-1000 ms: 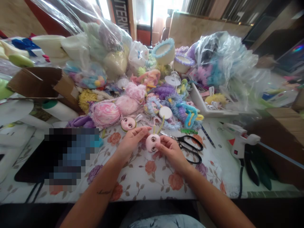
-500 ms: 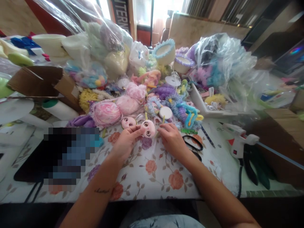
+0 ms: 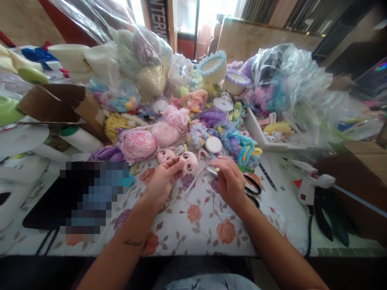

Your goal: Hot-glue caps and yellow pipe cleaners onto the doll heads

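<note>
Between the thumb and fingers of my left hand is a pink doll face with painted eyes. A second doll face lies just behind that hand. My right hand is closed, its fingertips pinched on a small yellowish piece. Black-handled scissors lie beside and partly beneath my right hand, blades toward the middle. A thin whitish strip shows on the flowered cloth below the held face.
Pink yarn and plush pieces pile up behind my hands. On the right are a pen, a glue gun and a white tray. A cardboard box and a dark tablet-like object are at left.
My right hand has moved right and away from the doll face, with the small yellowish piece at its fingertips. My left hand still holds the face. The whole view has shifted slightly.
</note>
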{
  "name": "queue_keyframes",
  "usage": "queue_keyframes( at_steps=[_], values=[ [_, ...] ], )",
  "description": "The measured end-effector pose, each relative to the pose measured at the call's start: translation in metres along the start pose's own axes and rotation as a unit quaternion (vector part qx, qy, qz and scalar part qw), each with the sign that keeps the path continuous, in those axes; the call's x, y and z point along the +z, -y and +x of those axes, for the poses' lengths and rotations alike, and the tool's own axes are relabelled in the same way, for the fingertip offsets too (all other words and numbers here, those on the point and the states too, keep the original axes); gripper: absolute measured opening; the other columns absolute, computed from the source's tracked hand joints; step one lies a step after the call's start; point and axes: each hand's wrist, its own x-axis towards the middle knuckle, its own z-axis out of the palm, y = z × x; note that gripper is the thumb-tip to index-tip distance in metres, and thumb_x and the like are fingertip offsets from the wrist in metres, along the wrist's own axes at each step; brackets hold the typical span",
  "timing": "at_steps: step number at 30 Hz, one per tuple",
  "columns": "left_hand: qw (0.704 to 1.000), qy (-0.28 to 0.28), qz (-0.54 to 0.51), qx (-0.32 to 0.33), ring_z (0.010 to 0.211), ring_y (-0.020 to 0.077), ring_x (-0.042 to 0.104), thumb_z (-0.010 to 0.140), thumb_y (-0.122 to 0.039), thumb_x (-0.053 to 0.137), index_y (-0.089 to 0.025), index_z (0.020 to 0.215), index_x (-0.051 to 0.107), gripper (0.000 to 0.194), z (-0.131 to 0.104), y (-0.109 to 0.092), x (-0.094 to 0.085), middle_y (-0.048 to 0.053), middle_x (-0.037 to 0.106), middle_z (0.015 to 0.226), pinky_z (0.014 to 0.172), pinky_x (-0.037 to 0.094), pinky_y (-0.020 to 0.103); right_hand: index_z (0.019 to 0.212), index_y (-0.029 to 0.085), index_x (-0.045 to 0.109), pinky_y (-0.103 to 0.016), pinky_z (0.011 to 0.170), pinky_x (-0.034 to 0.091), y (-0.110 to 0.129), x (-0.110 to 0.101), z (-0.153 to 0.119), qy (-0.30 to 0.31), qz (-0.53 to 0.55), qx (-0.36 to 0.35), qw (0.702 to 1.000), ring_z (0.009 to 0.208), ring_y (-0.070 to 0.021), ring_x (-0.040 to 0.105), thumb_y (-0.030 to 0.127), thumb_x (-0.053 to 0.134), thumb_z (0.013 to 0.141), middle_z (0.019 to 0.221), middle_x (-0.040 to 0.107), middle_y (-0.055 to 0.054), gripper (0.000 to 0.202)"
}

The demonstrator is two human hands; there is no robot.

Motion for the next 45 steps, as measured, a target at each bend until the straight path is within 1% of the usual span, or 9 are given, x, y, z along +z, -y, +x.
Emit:
queue_keyframes(
  at_steps=[4, 9, 16, 24, 29, 33, 37, 42, 45],
  values=[
    [1.0, 0.009, -0.016, -0.008, 0.076, 0.0093, 0.064, 0.07, -0.022, 0.08, -0.013, 0.093, 0.073, 0.025, -0.001, -0.001, 0.0, 0.003, 0.072, 0.086, 0.071, 0.052, 0.017, 0.104, 0.022, 0.059, -0.036, 0.074, 0.05, 0.019, -0.009, 0.002, -0.105, -0.029, 0.053, 0.993, 0.081, -0.0209, 0.061, 0.013, 0.043, 0.093, 0.086, 0.065, -0.008, 0.021],
    [0.997, 0.058, 0.015, -0.058, 0.075, 0.0096, 0.064, 0.071, -0.023, 0.08, -0.015, 0.105, 0.073, 0.036, -0.008, -0.006, 0.005, 0.005, 0.073, 0.088, 0.069, 0.052, 0.018, 0.109, 0.017, 0.061, -0.031, 0.07, 0.047, 0.027, -0.005, 0.004, -0.016, -0.091, 0.055, 0.994, 0.071, -0.0194, 0.058, 0.019, 0.055, 0.089, 0.079, 0.064, -0.006, 0.02],
    [0.996, 0.065, 0.053, -0.041, 0.063, 0.0059, 0.057, 0.072, -0.025, 0.079, -0.013, 0.104, 0.074, 0.034, -0.008, -0.004, 0.006, 0.002, 0.07, 0.076, 0.059, 0.046, 0.014, 0.107, 0.015, 0.068, -0.029, 0.063, 0.043, 0.02, 0.0, 0.0, 0.012, -0.094, 0.029, 0.995, 0.066, -0.0183, 0.056, 0.017, 0.053, 0.09, 0.069, 0.062, -0.004, 0.022],
    [1.0, -0.004, -0.004, 0.012, 0.081, 0.0125, 0.063, 0.078, -0.034, 0.073, -0.014, 0.098, 0.075, 0.028, -0.003, -0.004, 0.0, 0.006, 0.071, 0.093, 0.069, 0.052, 0.019, 0.068, 0.018, 0.062, -0.027, 0.06, 0.038, 0.013, -0.012, 0.007, -0.031, 0.04, 0.193, 0.98, 0.059, -0.0138, 0.048, 0.023, 0.057, 0.09, 0.06, 0.05, 0.001, 0.024],
    [0.988, 0.074, 0.138, -0.019, 0.058, 0.0073, 0.057, 0.076, -0.039, 0.075, -0.018, 0.102, 0.072, 0.033, -0.011, -0.001, 0.002, 0.0, 0.066, 0.072, 0.051, 0.043, 0.015, 0.071, 0.018, 0.066, -0.026, 0.061, 0.04, 0.018, -0.013, 0.008, -0.031, 0.093, 0.212, 0.972, 0.06, -0.0137, 0.051, 0.026, 0.064, 0.087, 0.063, 0.055, 0.001, 0.018],
    [0.976, 0.131, 0.173, -0.024, 0.054, 0.0075, 0.056, 0.077, -0.04, 0.074, -0.019, 0.104, 0.071, 0.034, -0.012, 0.007, 0.004, -0.001, 0.064, 0.068, 0.051, 0.044, 0.017, 0.087, 0.018, 0.071, -0.029, 0.073, 0.045, 0.025, -0.009, 0.006, 0.073, 0.148, 0.192, 0.967, 0.078, -0.0182, 0.061, 0.028, 0.064, 0.087, 0.086, 0.068, -0.005, 0.012],
    [0.986, 0.134, 0.093, -0.031, 0.065, 0.0096, 0.061, 0.08, -0.039, 0.071, -0.017, 0.104, 0.071, 0.032, -0.009, 0.01, 0.005, 0.004, 0.069, 0.08, 0.059, 0.048, 0.018, 0.095, 0.017, 0.071, -0.028, 0.065, 0.041, 0.028, -0.005, 0.004, 0.137, 0.156, 0.237, 0.949, 0.07, -0.0175, 0.058, 0.036, 0.071, 0.081, 0.077, 0.068, -0.003, 0.023],
    [0.992, 0.123, 0.015, -0.018, 0.093, 0.0159, 0.065, 0.083, -0.034, 0.069, -0.018, 0.106, 0.071, 0.028, -0.008, 0.007, 0.007, 0.007, 0.072, 0.101, 0.082, 0.05, 0.024, 0.076, 0.016, 0.066, -0.024, 0.051, 0.031, 0.02, -0.01, 0.006, 0.074, 0.282, 0.356, 0.888, 0.054, -0.0107, 0.04, 0.038, 0.068, 0.081, 0.059, 0.049, 0.004, 0.023],
    [0.99, 0.127, 0.056, -0.033, 0.081, 0.0124, 0.064, 0.081, -0.031, 0.072, -0.019, 0.102, 0.072, 0.024, -0.009, 0.009, 0.006, 0.003, 0.073, 0.091, 0.074, 0.048, 0.021, 0.076, 0.016, 0.066, -0.024, 0.048, 0.027, 0.018, -0.013, 0.008, 0.051, 0.32, 0.388, 0.863, 0.051, -0.0096, 0.034, 0.04, 0.07, 0.079, 0.056, 0.043, 0.005, 0.025]
  ],
)
